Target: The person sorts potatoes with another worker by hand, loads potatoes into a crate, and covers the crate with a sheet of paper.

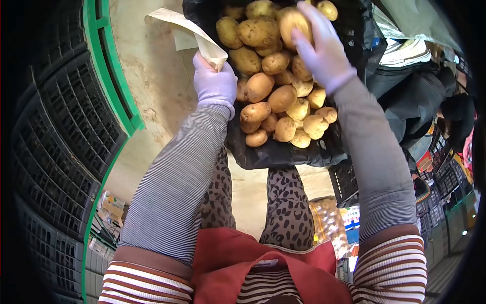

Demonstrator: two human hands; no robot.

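My left hand (215,83), in a pale purple glove, is closed on a cream strip (185,25) that looks like paper or thin card and sticks out to the upper left. Gloved the same way, my right hand (324,50) grips a large potato (293,26) at the top of the heap, thumb on its near side. Below both hands lie many potatoes (259,87), larger and dirtier at the far end, smaller and yellower at the near end. They rest in a container lined with black plastic (263,158). The fingertips of my left hand are partly hidden.
Black plastic crates (61,121) stand stacked at the left beside a green metal frame (114,66). On the floor near my right leg is a net bag of round produce (328,220). Dark bags (405,91) and more crates fill the right side.
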